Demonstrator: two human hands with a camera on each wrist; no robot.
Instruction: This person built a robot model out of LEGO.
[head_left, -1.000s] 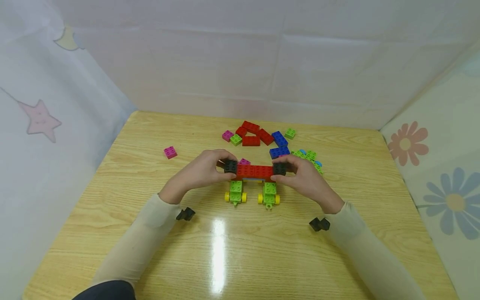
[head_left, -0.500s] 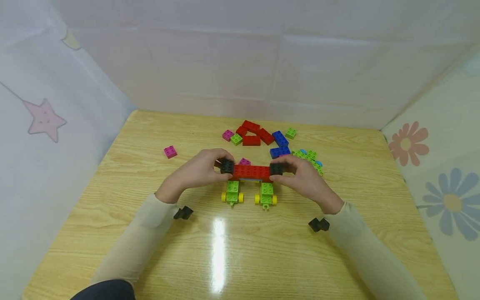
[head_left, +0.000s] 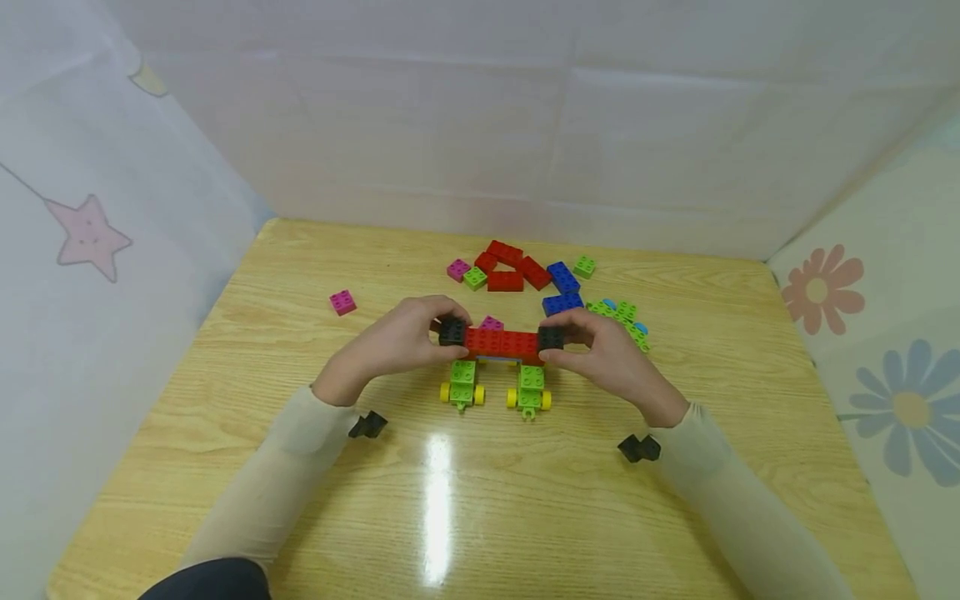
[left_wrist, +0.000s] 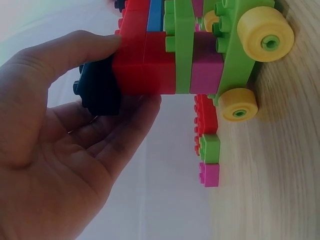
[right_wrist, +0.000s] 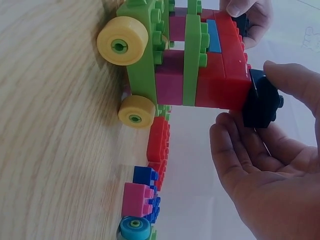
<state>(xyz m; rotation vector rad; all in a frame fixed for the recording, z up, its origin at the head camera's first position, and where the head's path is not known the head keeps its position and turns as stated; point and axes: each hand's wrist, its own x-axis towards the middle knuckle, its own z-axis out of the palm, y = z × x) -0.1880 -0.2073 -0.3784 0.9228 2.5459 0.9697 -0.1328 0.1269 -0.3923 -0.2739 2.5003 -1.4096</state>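
Note:
A toy brick build (head_left: pixel 501 342) stands on two green wheeled bases (head_left: pixel 531 379) with yellow wheels (left_wrist: pixel 265 34). Magenta bricks (right_wrist: pixel 170 75) and green plates (right_wrist: pixel 191 60) rise from these to a red top layer; a blue piece (right_wrist: pixel 214 36) shows between the sides. One black brick (head_left: pixel 452 332) caps the left end, another black brick (head_left: pixel 551 337) the right. My left hand (head_left: pixel 401 337) grips the left end, thumb on the near red side, fingers around the far side. Likewise, my right hand (head_left: pixel 609 358) holds the right end between thumb and fingers.
Behind the build lie loose red bricks (head_left: pixel 506 282), blue bricks (head_left: pixel 563 277), and small green (head_left: pixel 475 277) and magenta bricks (head_left: pixel 458 269). A green piece with blue wheels (head_left: pixel 622 312) sits back right. One magenta brick (head_left: pixel 342 302) lies apart at left.
The build has shifted slightly to the left, with both hands staying on its ends. The loose bricks lie as before.

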